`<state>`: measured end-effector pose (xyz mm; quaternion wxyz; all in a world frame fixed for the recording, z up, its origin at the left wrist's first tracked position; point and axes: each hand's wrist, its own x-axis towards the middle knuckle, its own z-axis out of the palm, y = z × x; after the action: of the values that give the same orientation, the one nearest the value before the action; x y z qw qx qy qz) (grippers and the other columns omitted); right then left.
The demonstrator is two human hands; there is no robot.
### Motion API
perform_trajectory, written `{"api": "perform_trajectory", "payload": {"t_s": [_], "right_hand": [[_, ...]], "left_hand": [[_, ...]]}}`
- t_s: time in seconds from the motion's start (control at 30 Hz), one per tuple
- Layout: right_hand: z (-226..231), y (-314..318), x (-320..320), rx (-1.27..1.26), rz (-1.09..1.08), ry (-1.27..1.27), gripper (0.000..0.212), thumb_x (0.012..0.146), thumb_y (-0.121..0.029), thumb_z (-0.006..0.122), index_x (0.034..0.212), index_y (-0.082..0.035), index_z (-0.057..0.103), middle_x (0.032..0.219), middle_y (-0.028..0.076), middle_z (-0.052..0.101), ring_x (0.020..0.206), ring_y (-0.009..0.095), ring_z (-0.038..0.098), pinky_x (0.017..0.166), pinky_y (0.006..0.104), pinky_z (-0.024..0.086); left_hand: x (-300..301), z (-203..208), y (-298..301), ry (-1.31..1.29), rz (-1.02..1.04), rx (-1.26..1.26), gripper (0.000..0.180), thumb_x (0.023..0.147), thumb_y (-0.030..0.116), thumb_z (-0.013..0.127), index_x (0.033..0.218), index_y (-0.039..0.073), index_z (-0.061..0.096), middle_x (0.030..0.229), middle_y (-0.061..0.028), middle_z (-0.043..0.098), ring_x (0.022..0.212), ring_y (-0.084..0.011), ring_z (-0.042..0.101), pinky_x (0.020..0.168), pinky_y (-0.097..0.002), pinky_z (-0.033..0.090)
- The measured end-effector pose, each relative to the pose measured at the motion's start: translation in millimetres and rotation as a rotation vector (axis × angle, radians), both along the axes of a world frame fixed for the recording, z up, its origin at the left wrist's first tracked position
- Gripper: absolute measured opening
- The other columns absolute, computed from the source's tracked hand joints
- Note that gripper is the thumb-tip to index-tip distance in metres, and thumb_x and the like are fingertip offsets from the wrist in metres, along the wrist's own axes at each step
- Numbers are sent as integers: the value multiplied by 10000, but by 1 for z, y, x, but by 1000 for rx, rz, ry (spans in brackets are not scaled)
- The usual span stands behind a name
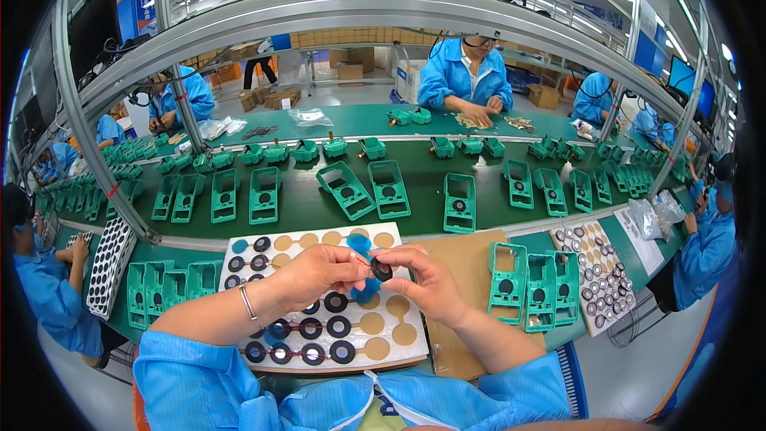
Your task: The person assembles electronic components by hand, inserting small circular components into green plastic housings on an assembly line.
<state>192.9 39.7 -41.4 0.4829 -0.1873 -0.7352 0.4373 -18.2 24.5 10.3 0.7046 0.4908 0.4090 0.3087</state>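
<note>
Both my hands are raised over a white foam tray [409, 307] holding rows of black round speakers [312, 328] with thin red wires and round tan discs [372, 322]. Between the thumb and fingers of my right hand [427, 278] is one small black speaker [381, 269], tilted on edge. My left hand [319, 273] is closed in a pinch right beside that speaker; what its fingertips hold is too small to make out. Round blue film pieces [358, 242] lie on the tray behind and below my fingers. My hands partly cover the tray's middle.
Flat brown cardboard [459, 343] lies right of the tray, beside green plastic housings [540, 291]. More housings [224, 195] stand on the dark green belt ahead. Another tray of round parts [594, 271] sits at right. A co-worker [471, 76] works opposite, under a metal frame [359, 12].
</note>
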Motion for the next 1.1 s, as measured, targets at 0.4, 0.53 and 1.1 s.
{"api": "perform_trajectory", "payload": {"t_s": [0.4,0.53,1.1], "right_hand": [[17,-6,4,523,-268,-200,370,661,-13,702,1015,-65,612,1137,71,585,946,282,496,834,348,439],[14,-5,4,519,-249,-174,370,669,-3,696,1025,-60,614,1131,70,588,949,271,506,842,341,436],[33,40,26,-403,34,389,412,826,-72,604,1216,-22,481,1104,68,532,1039,138,489,878,288,423]], "left_hand": [[4,-3,-3,34,44,132,143,854,157,602,896,23,626,814,-43,629,685,-60,522,590,-175,375],[6,-5,-3,19,71,129,125,836,145,614,856,21,618,784,-30,612,673,-62,507,590,-177,365],[13,-5,0,1273,-278,1131,164,761,226,617,726,72,659,729,-96,603,769,-276,571,653,-408,460]]}}
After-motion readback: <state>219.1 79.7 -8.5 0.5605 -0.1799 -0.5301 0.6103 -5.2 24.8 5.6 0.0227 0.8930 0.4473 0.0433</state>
